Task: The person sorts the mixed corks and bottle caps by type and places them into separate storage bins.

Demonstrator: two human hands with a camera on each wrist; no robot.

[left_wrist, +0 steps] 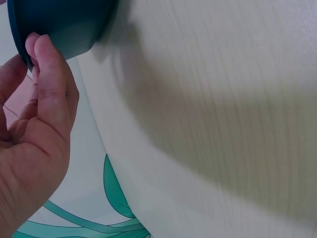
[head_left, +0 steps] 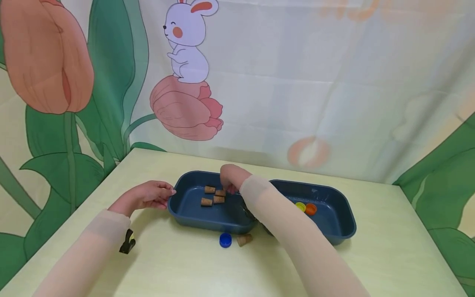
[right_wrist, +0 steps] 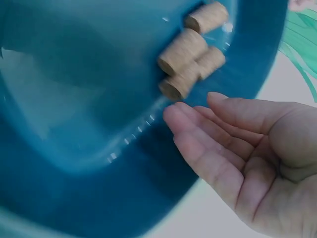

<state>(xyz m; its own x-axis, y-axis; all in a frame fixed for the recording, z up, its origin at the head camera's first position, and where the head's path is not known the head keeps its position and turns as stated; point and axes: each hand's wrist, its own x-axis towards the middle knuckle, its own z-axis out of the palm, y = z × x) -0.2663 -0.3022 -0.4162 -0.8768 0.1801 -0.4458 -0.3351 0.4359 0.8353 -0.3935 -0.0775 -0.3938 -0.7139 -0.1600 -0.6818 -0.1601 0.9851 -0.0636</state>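
My left hand (head_left: 154, 194) is at the left end of a dark blue tray (head_left: 222, 226). In the left wrist view, its thumb and fingers pinch the tray's rim (left_wrist: 16, 34). Several corks (head_left: 206, 202) lie together inside this tray. My right hand (head_left: 233, 177) reaches over the tray's far side, close to the corks. With loosely bent fingers and nothing between them, the right hand (right_wrist: 242, 158) hovers just beside the cork group (right_wrist: 183, 52) in the right wrist view.
A second blue tray (head_left: 343, 222), partly behind my right forearm, holds a yellow cap (head_left: 301, 206) and an orange cap (head_left: 311, 209). In front of the trays, a blue bottle cap (head_left: 225, 240) and another cork (head_left: 244, 239) lie on the table (head_left: 178, 264).
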